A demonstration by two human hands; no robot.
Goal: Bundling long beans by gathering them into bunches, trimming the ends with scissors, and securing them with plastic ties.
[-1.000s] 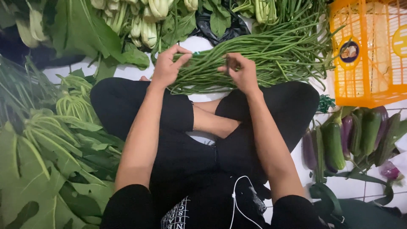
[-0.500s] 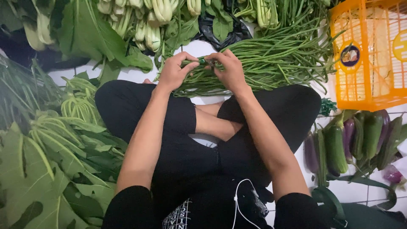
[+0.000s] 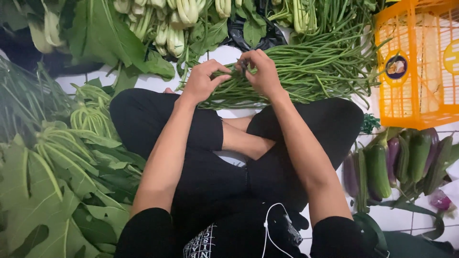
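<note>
While broad green leaves [image 3: 52, 191] crowd the near left and pale-stemmed bok choy heads [image 3: 162, 24] line the far edge, one orange plastic crate [image 3: 420, 71] stands far right above dark cucumbers and purple aubergines [image 3: 397, 162], too overlapped to count. Both hands meet over the pile of long green beans [image 3: 315, 71] ahead of the crossed legs: the left hand [image 3: 201, 82] curled around a bunch, the right hand [image 3: 260, 71] pinching its ends narrowly.

Both bare forearms reach toward twelve o'clock, converging. The left hand [image 3: 203, 81] and right hand [image 3: 260, 71] meet, fingers curled and pinched together, over crossed legs.
</note>
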